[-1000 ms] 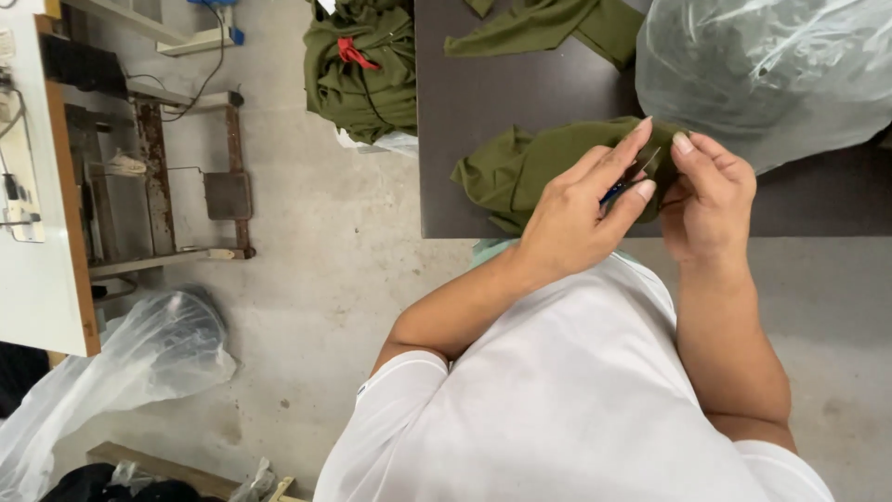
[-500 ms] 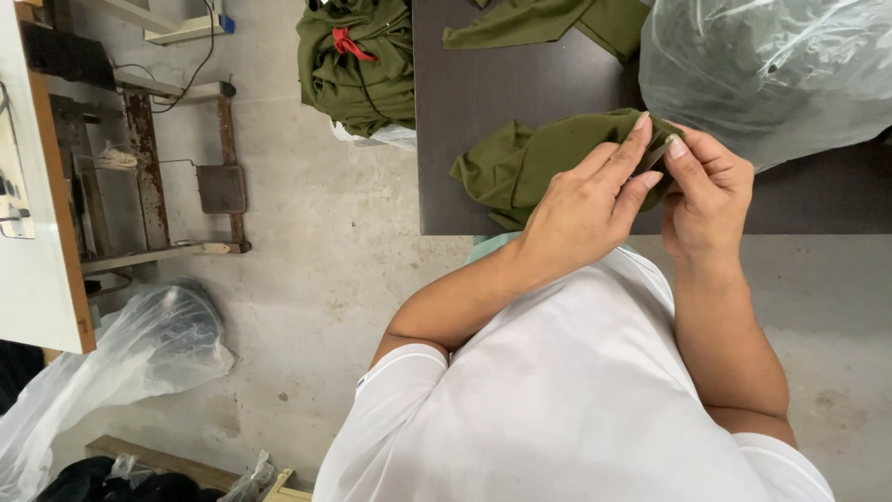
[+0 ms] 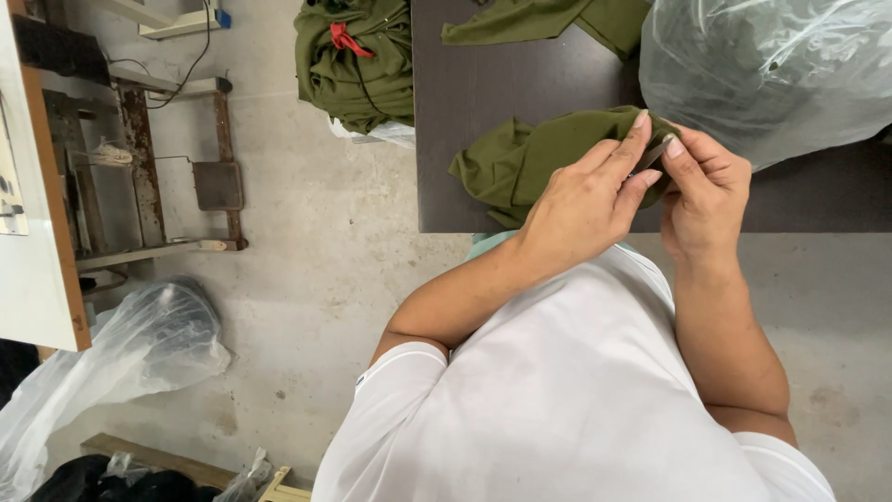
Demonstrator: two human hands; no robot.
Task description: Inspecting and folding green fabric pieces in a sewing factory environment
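— What sort of room is this?

— A workshop with a bare concrete floor (image 3: 307,270), seen from above. A dark table (image 3: 483,84) fills the upper middle, and a person in a white shirt (image 3: 576,409) stands at its near edge.

— What are the hands doing?

— Both meet over an olive-green piece of cloth (image 3: 530,158) that lies crumpled at the table's near edge. The left hand (image 3: 585,200) has its fingers stretched long and pressed on the cloth's right end, thumb closing against them, so it is pinching the fabric. The right hand (image 3: 701,195) is curled narrow just beside it, fingertips touching the same spot of cloth. Something small and dark shows between the two hands; I cannot tell what it is.

— Anything else on the table?

— A large clear plastic bag (image 3: 771,74), bulging, sits at the right, close behind the right hand. Another olive-green piece (image 3: 548,19) lies at the far edge.

— And off the table?

— A heap of the same green garments (image 3: 358,65), with a red strip on top, is piled left of the table. Further left stands a rusty metal stand with a pedal plate (image 3: 186,177). A second clear plastic bag (image 3: 121,353) slumps on the floor at lower left, well apart from the hands.
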